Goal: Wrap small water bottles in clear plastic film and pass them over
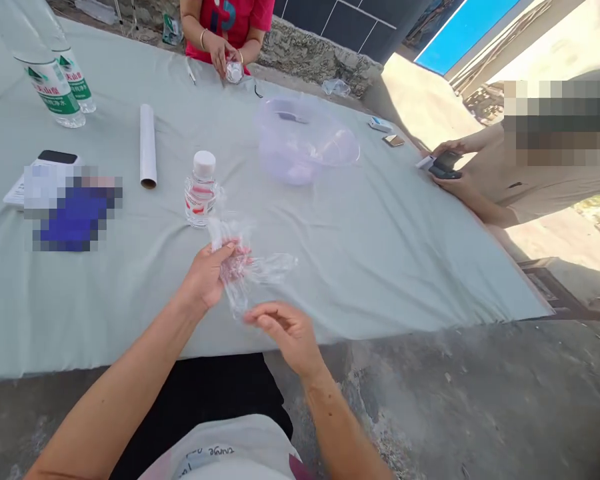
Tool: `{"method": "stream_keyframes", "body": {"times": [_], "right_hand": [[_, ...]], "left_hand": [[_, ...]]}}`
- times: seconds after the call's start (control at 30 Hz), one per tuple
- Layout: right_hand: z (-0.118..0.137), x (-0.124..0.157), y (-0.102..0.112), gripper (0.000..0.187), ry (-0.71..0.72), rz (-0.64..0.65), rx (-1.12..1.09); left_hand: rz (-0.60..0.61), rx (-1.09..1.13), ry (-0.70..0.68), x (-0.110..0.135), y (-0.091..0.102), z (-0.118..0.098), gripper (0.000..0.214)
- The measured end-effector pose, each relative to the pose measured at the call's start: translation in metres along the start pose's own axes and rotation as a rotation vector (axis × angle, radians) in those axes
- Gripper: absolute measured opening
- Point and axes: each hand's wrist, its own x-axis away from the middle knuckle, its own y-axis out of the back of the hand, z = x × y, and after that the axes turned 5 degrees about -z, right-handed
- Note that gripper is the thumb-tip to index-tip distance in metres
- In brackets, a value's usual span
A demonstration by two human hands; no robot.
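Note:
My left hand (207, 273) is closed around a crumpled piece of clear plastic film (267, 268), whose loose ends stick out above, to the right and below. Curled fingers of my right hand (285, 330) meet the lower corner of the film in what looks like a pinch; the exact contact is hard to see. Just beyond the film stands a small clear bottle (200, 193) with a white cap and a red-and-white label, upright on the table. A white roll (148, 143) with a cardboard core lies farther left.
A pale grey-green cloth (370, 267) covers the table. On it are a translucent purple basin (290, 150), two large water bottles (55, 90), a white device (55, 173) and a blurred blue item (77, 217). One person (225, 50) handles something shiny opposite; another (490, 173) holds dark objects at right.

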Motion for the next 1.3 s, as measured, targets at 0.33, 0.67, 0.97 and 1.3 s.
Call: {"method": "stream_keyframes", "body": {"times": [0.33,0.67,0.97,1.3], "right_hand": [[0.047,-0.064,0.014,0.042,-0.089,0.28,0.129],[0.017,-0.054,0.011,0.037,-0.204,0.056,-0.319],[0.033,-0.047,-0.001,0.034,-0.093,0.007,-0.229],[0.025,-0.062,-0.03,0.025,-0.043,0.085,-0.152]], "left_hand": [[0.226,-0.301,-0.154,0.034,0.01,-0.007,0.045],[-0.042,-0.324,-0.119,0.027,0.042,-0.008,0.029],[-0.241,-0.9,-0.879,0.055,0.016,0.017,0.028],[0.015,-0.248,-0.301,0.037,0.036,0.007,0.033]]}}
